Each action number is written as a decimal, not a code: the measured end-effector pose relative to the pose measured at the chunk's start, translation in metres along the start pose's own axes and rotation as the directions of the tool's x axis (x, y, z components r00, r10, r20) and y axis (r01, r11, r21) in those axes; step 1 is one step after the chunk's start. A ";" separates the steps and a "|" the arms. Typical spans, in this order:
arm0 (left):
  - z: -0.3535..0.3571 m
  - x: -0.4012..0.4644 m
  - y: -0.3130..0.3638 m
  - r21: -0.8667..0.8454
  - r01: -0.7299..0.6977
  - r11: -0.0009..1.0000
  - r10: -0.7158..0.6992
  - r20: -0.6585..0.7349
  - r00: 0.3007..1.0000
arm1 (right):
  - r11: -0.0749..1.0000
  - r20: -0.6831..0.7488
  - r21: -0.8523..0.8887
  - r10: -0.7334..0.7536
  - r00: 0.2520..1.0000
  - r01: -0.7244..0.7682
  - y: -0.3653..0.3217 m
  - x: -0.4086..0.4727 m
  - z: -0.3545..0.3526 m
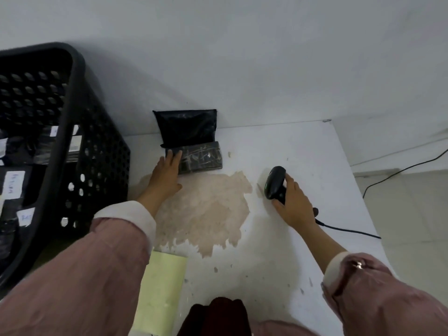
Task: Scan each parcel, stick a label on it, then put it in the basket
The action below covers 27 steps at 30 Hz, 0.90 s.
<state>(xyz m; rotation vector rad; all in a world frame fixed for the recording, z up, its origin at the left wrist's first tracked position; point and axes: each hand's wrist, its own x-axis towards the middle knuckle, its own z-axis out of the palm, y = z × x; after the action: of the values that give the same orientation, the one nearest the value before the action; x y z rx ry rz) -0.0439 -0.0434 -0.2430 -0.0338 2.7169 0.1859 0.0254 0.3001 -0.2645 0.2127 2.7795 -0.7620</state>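
Observation:
A flat black parcel (202,158) wrapped in clear tape lies on the white table (303,151) near the wall. My left hand (164,174) rests on its left end with straight fingers. A second black parcel (186,127) leans upright against the wall just behind it. My right hand (294,202) grips a black barcode scanner (275,181), its head pointing toward the parcels. The black perforated basket (97,151) stands at the left and holds several labelled black parcels (14,185).
A pale yellow strip of label backing (162,287) lies at the table's front edge. A worn beige patch (206,204) covers the table's middle. The scanner cable (349,230) trails right off the table. Another cable (400,173) runs along the floor at right.

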 end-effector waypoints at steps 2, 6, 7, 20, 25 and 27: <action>0.000 0.010 0.001 0.007 0.021 1.000 -0.021 0.013 1.000 | 0.998 0.036 0.055 0.003 0.999 -0.005 0.001 0.002 -0.001; 0.003 0.019 -0.002 0.070 0.019 0.997 -0.020 0.003 1.000 | 0.992 0.081 0.122 -0.018 0.997 0.008 0.005 0.002 0.003; 0.004 0.018 -0.003 0.110 -0.005 0.994 0.010 -0.048 0.999 | 0.991 0.076 0.133 -0.013 0.997 0.003 0.006 0.001 0.004; 0.010 -0.010 0.006 -0.331 -0.081 0.940 0.050 -0.101 0.994 | 0.993 0.119 0.114 -0.036 0.992 0.022 0.010 -0.014 0.011; -0.001 -0.028 0.025 -0.716 -0.029 0.697 -0.094 -0.131 0.987 | 0.996 0.131 0.083 -0.020 0.991 0.009 0.006 -0.019 0.004; -0.006 -0.035 0.029 -0.808 -0.015 0.588 -0.142 -0.122 0.982 | 0.995 0.121 0.099 -0.021 0.992 0.009 -0.002 -0.018 -0.005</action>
<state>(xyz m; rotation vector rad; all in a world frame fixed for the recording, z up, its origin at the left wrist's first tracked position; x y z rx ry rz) -0.0162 -0.0157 -0.2198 -0.4308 2.5271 1.4579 0.0410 0.2999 -0.2547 0.1580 2.6343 -0.8853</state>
